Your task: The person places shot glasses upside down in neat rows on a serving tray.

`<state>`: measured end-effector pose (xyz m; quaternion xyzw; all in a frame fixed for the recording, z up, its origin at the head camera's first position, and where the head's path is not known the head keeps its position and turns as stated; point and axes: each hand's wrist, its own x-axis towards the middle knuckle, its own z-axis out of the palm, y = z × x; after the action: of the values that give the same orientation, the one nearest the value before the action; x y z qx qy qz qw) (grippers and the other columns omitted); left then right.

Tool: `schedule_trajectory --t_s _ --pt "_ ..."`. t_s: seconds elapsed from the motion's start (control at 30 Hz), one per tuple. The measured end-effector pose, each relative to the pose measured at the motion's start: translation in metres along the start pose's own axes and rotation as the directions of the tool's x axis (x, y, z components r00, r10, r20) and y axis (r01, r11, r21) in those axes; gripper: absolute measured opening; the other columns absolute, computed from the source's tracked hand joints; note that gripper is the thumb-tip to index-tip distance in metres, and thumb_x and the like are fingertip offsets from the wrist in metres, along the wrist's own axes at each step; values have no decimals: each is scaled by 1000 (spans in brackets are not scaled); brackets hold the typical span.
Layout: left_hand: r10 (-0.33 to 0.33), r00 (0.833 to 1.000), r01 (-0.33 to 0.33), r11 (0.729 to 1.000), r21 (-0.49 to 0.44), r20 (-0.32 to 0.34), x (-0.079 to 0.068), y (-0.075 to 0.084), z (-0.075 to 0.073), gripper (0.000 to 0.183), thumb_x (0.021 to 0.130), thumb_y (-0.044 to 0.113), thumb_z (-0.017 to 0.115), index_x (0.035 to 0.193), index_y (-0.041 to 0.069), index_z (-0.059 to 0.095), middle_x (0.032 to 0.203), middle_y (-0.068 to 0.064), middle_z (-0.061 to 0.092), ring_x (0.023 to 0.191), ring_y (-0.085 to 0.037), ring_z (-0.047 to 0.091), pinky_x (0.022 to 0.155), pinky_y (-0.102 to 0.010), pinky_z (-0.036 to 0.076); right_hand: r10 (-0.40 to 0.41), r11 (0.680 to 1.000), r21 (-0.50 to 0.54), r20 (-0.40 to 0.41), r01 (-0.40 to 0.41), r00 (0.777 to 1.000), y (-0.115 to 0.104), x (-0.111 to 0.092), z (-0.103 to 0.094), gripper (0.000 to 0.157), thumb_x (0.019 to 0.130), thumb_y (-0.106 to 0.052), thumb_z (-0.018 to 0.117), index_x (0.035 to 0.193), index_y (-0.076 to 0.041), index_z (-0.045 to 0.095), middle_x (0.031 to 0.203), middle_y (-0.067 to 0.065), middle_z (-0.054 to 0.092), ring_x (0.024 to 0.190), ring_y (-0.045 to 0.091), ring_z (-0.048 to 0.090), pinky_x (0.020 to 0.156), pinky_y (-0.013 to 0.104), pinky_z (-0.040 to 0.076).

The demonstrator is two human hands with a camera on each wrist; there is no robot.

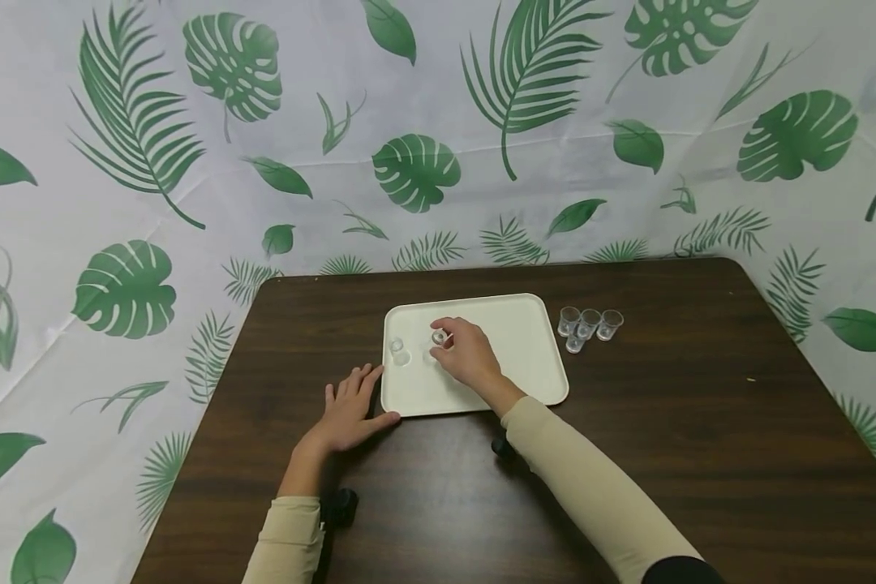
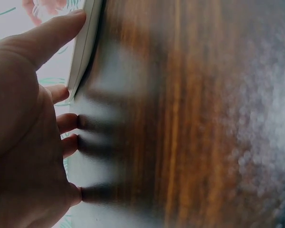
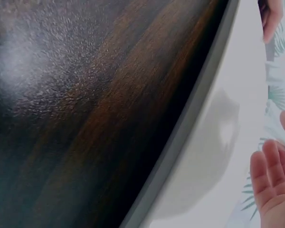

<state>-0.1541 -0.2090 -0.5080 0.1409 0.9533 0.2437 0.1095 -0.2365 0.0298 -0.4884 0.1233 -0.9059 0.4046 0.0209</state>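
Over the left half of a cream tray (image 1: 511, 357), my right hand (image 1: 469, 353) pinches a small clear plastic cup (image 1: 439, 336) between thumb and fingers. In the right wrist view only a sliver of that cup shows beside the fingertips of the right hand (image 3: 275, 183). Another clear cup (image 1: 397, 345) stands on the tray near its left edge. My left hand (image 1: 346, 415) lies spread at the tray's near left corner. Its thumb (image 2: 61, 31) touches the tray rim (image 2: 85, 45) in the left wrist view, and the other fingers reach along the tabletop.
Several clear cups (image 1: 588, 323) stand clustered on the dark wooden table (image 1: 701, 422), just right of the tray. A leaf-printed white cloth (image 1: 423, 227) hangs behind the table's far edge. Black devices sit under both wrists.
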Motion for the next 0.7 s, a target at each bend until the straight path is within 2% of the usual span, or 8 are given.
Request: schedule_trajectory --t_s 0.2,0.33,0.47,0.7 --pt "-1 1000 1 1000 2 7 -1 0 0 91 91 59 60 158 13 19 160 -21 16 146 -43 9 106 -72 1 -22 1000 -19 23 22 1000 -2 0 11 34 83 -11 78 114 -14 65 109 2 68 87 14 64 78 34 50" --pt "2 1000 -2 1000 2 3 -1 -2 0 90 91 60 59 158 13 20 160 -21 17 146 -43 10 106 -72 1 -102 990 -92 38 106 994 -5 -2 15 35 84 -9 77 116 -14 66 106 2 68 88 15 64 78 35 50" --pt "1 1000 -1 1000 0 3 0 -2 1 89 91 59 60 157 14 20 160 -21 17 146 -43 10 105 -73 1 -193 967 -166 27 195 981 -6 -4 17 36 84 -9 76 118 -16 66 105 0 66 87 13 63 78 34 50" --pt "12 1000 -12 1000 -4 -21 0 -5 4 88 91 56 61 157 13 22 159 -21 19 146 -43 11 105 -73 2 -239 952 -191 29 240 971 -7 -4 20 35 86 -6 72 120 -15 67 110 2 67 91 15 64 81 33 50"
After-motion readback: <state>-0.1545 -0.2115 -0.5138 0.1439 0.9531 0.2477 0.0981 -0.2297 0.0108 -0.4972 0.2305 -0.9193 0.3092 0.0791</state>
